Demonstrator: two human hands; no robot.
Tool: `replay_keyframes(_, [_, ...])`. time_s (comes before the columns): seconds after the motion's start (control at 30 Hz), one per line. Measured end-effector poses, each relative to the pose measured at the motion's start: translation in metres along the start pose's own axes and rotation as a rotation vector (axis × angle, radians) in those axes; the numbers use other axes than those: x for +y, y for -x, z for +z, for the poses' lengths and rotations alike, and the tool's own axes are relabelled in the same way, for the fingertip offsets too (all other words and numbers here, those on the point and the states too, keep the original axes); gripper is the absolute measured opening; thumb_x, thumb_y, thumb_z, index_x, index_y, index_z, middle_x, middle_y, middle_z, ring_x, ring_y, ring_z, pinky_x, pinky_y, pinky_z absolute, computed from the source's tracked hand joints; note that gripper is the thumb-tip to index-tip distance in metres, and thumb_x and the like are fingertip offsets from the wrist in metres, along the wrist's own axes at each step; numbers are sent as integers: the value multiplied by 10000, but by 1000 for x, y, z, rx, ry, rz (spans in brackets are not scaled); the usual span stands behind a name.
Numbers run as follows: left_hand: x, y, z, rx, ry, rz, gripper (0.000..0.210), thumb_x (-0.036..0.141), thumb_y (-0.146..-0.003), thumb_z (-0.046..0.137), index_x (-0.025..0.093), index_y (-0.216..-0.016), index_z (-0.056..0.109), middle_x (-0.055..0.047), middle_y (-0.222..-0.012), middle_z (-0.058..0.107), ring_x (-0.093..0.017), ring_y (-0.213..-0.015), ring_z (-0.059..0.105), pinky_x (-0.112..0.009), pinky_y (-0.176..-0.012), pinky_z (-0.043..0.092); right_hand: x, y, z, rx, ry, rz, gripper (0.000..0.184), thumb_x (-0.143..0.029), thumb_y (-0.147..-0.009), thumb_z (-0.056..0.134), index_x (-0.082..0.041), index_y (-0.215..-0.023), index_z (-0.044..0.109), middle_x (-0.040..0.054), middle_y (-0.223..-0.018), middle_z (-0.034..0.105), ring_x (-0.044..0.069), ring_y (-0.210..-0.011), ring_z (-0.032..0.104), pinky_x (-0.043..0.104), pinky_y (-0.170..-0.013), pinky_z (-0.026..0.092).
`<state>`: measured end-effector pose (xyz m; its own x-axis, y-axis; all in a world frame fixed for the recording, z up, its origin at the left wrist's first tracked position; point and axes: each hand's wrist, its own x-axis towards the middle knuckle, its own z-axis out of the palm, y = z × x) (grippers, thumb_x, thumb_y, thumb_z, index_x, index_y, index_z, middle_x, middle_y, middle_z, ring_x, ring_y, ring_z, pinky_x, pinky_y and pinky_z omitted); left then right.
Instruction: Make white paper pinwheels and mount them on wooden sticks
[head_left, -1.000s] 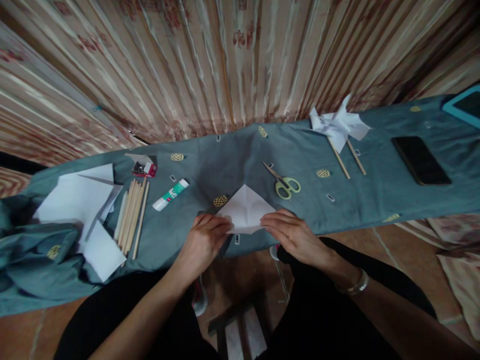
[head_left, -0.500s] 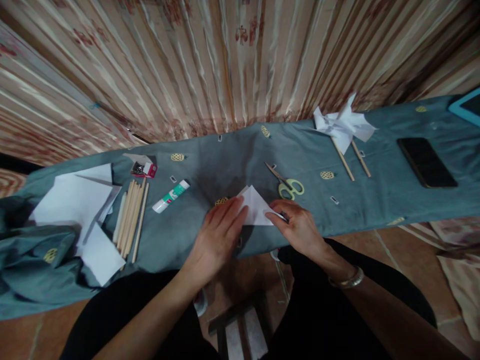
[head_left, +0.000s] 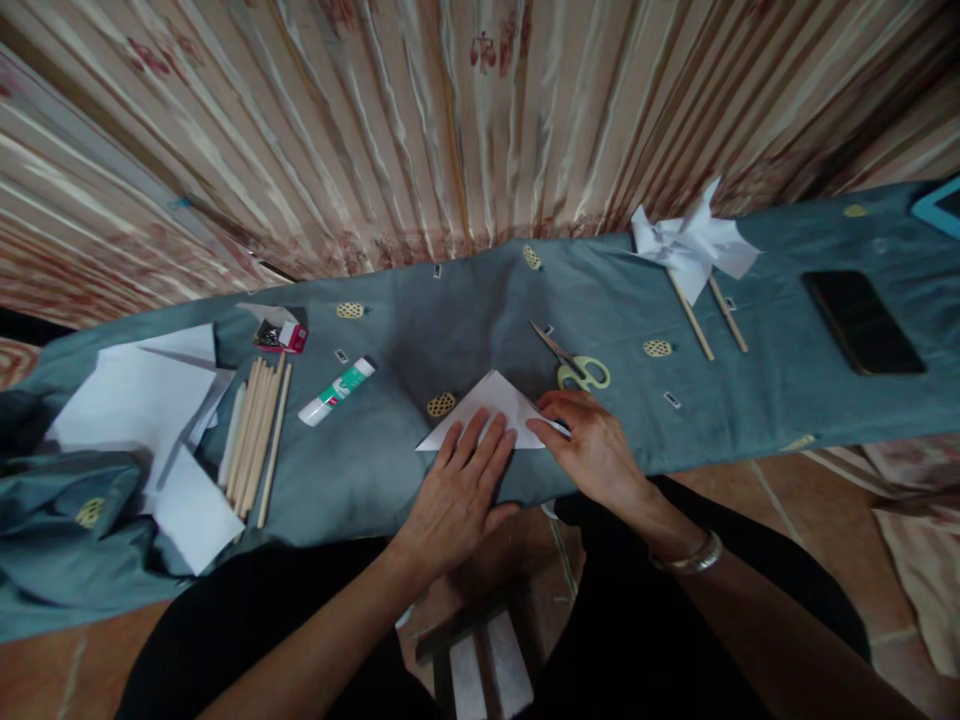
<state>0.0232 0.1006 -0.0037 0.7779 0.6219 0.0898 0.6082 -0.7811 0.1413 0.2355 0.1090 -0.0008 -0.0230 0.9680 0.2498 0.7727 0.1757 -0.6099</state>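
Note:
A sheet of white paper (head_left: 491, 395), folded into a triangle, lies near the front edge of the cloth-covered table with its peak pointing away from me. My left hand (head_left: 465, 475) rests flat on its lower middle, fingers stretched out. At the paper's right corner, my right hand (head_left: 589, 435) pinches the edge between thumb and fingers. Just beyond the right hand lie scissors (head_left: 574, 365) with light green handles, blades pointing away and to the left. A glue stick (head_left: 336, 391) with a green label lies to the left of the paper.
Farther left are a bundle of wooden sticks (head_left: 255, 435), an opened small box of metal pins (head_left: 277, 330) and loose white sheets (head_left: 131, 400). Two paper pinwheels (head_left: 694, 245) on sticks lie at the back right, near a black phone (head_left: 862, 322). A curtain (head_left: 420, 120) hangs behind the table.
My left hand has slid from the paper's left side to its lower middle and flattened, uncovering the left corner. The right hand stays at the right corner.

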Motion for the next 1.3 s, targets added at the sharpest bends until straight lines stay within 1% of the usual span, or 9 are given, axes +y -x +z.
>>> replay_keyframes(0.27, [0,0,7,6,28,-24,857,671,-910,358,86,-1525,238,-200,-1574,329,-371,-1482,211,-531,-1173,203,1,-2,1,-4,16,-4,177,-295,-909,583,-208,-765,639,95,-956,709,254,-906,646,403,-843,511])
replay_keyframes(0.53, [0,-1,8,-1,43,-41,868,683,-901,366,99,-1529,232,-200,-1578,321,-385,-1488,184,-542,-1166,220,2,-4,2,-13,28,-5,179,-297,-905,582,-210,-761,642,95,-962,702,253,-910,636,415,-857,503])
replay_keyframes(0.7, [0,-1,8,6,40,-48,875,677,-898,390,78,-1520,250,-214,-1574,320,-403,-1484,181,-552,-1167,216,1,-4,2,-11,26,-1,180,-275,-907,580,-204,-752,638,95,-957,700,247,-908,638,407,-860,501])
replay_keyframes(1.13, [-1,-2,10,28,84,-57,939,741,-873,318,67,-1521,242,-224,-1565,332,-406,-1490,151,-564,-1170,217,1,-7,4,-10,33,-17,188,-270,-908,568,-204,-741,626,93,-918,689,251,-875,629,416,-844,497])
replay_keyframes(1.3, [-1,-2,10,21,63,-58,951,735,-866,367,37,-1505,271,-228,-1564,333,-416,-1490,135,-557,-1178,209,1,-7,4,-8,52,-15,144,-247,-893,592,-190,-766,631,104,-925,688,260,-883,631,417,-837,508])
